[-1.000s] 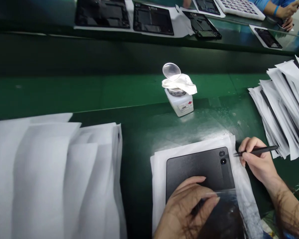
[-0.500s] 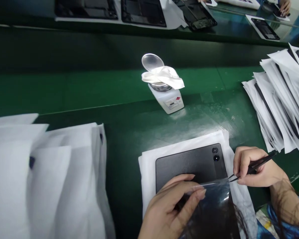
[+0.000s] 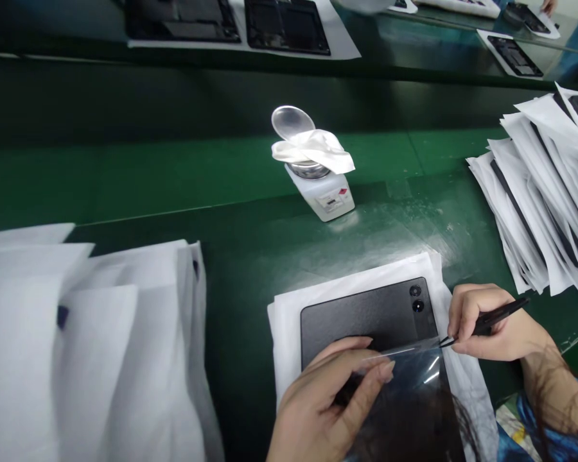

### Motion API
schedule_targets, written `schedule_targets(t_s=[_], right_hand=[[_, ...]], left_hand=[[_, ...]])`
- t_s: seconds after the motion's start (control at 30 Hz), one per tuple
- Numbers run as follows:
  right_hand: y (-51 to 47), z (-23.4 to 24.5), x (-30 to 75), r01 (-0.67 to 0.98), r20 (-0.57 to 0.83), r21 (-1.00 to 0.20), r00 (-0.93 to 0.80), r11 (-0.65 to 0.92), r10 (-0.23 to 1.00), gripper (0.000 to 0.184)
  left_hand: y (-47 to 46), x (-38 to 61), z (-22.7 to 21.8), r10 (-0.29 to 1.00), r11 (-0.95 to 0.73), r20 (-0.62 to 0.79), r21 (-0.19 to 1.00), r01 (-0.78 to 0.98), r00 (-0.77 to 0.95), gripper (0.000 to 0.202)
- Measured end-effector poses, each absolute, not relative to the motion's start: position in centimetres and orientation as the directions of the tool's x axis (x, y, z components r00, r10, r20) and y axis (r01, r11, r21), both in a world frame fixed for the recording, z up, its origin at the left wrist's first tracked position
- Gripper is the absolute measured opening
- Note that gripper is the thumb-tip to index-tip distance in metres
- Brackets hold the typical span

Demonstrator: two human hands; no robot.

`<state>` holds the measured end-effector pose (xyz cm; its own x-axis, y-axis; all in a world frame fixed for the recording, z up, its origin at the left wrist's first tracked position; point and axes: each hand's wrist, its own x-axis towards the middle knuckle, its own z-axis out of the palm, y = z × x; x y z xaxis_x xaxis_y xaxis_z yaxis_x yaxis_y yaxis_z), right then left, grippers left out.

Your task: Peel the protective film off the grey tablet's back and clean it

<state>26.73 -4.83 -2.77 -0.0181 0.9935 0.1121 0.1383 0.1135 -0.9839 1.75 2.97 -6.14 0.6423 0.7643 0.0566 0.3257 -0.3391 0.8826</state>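
A black tablet (image 3: pixel 356 314) lies back side up on white sheets (image 3: pixel 289 308), its two camera lenses near the far right corner. Over its near part spreads a clear plastic film (image 3: pixel 414 378). My left hand (image 3: pixel 332 398) pinches the film's far edge between thumb and forefinger, its other fingers resting on the tablet. In my right hand (image 3: pixel 486 324) are black tweezers (image 3: pixel 503 312), held like a pen. Their tips meet the film's far right corner at the tablet's right edge.
A white dispenser bottle (image 3: pixel 334 196) with its metal lid up and a white cloth on top stands beyond the tablet. White-wrapped stacks stand at left (image 3: pixel 125 359) and right (image 3: pixel 544 192). Opened black devices (image 3: pixel 289 29) lie on a far bench, where part of another person's hand shows.
The tweezers' tips have closed together at the film's corner and shifted slightly left. On the far bench, one opened device has gone from its place beside the others.
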Motion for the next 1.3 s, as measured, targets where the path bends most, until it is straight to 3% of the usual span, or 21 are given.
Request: schedule_targets(t_s=[0.23,0.33,0.43,0.53,0.73,1.1,1.3], right_hand=[[-5.2,-2.9,27.0,0.099,0.120,-0.987,-0.034,0.123,0.992,0.022],[-5.7,-3.2,26.7,-0.046,0.093,-0.995,-0.034,0.092,0.995,0.025],[-5.7,-4.0,25.5,-0.255,0.020,-0.964,0.199,0.072,0.980,0.023],[-5.6,-5.3,23.8,-0.335,-0.105,-0.940,0.474,0.068,0.874,0.019],[-5.6,-6.9,22.2,-0.332,-0.192,-0.943,0.620,0.033,0.761,0.020],[-5.6,-7.0,22.0,-0.287,-0.183,-0.958,0.629,0.007,0.756,0.021],[-5.4,-7.0,21.9,-0.279,-0.189,-0.960,0.636,-0.005,0.748,0.020]], left_hand=[[2.7,1.7,-6.1,0.769,-0.329,0.045,0.883,0.335,0.638,0.011],[2.8,1.9,-6.0,0.785,-0.313,0.026,0.879,0.360,0.619,0.010],[3.1,2.4,-5.6,0.727,-0.477,0.181,0.827,0.298,0.663,0.010],[3.4,3.3,-4.9,0.608,-0.622,0.334,0.764,0.171,0.720,0.016],[3.4,3.8,-4.7,0.560,-0.675,0.375,0.724,0.145,0.739,0.018],[2.9,3.8,-5.6,0.599,-0.618,0.372,0.778,0.115,0.709,0.014],[2.9,2.8,-6.0,0.535,-0.597,0.244,0.787,0.157,0.809,0.008]])
